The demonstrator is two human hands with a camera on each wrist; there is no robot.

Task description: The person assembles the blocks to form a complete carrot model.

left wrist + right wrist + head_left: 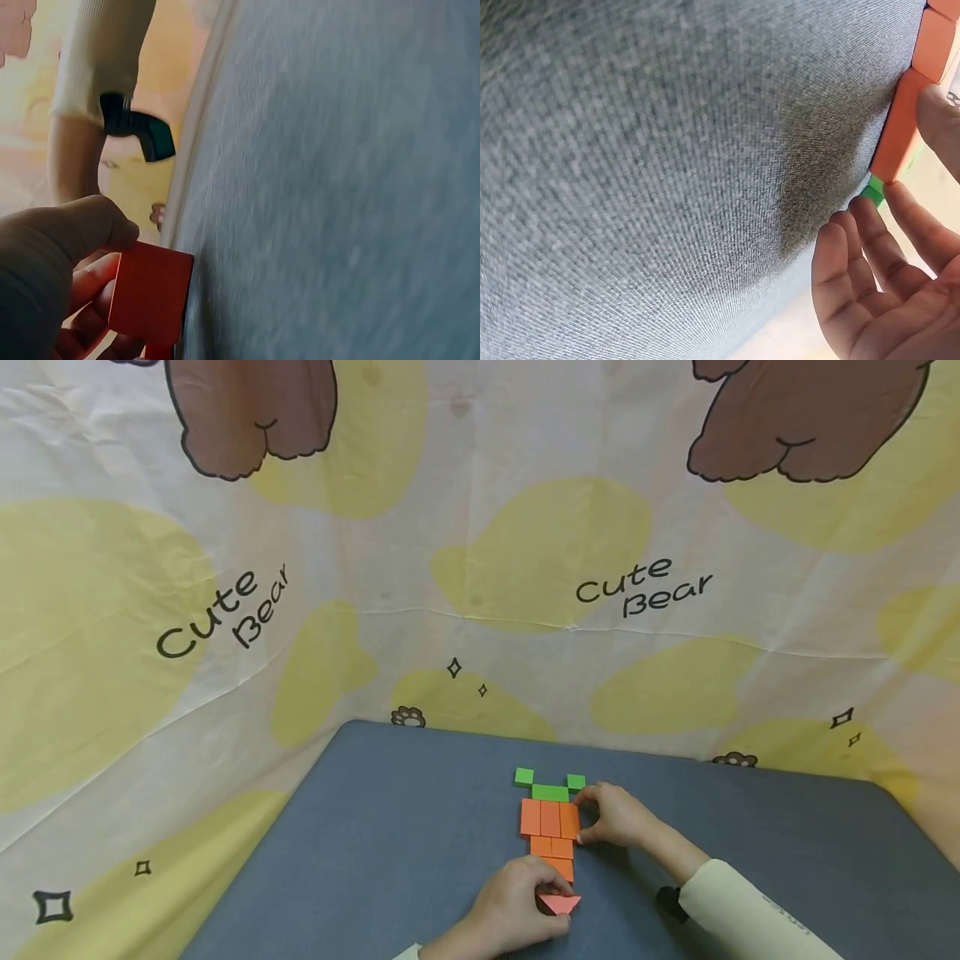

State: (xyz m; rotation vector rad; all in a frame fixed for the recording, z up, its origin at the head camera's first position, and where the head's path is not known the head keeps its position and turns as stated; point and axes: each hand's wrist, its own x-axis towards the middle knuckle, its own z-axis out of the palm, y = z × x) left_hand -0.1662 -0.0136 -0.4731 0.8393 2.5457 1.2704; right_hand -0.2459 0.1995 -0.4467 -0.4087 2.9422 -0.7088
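My left hand (513, 906) pinches a salmon-red triangular block (560, 904) between thumb and fingers, just below a column of orange blocks (542, 846) on the table. From the left wrist view, a flat red side (151, 291) of that block faces the camera. At the column's right side, my right hand (618, 817) holds the end orange block (569, 820) of a row of three, thumb at its near corner and index finger at its far corner. The right wrist view shows this orange block (897, 131) between the two fingertips, other fingers loosely bent.
Beyond the orange row lies a green rectangular block (551, 793). Two small green blocks, one left (524, 777) and one right (576, 782), sit at its far corners. The grey-blue table (397, 827) ends at a printed cloth backdrop (510, 568).
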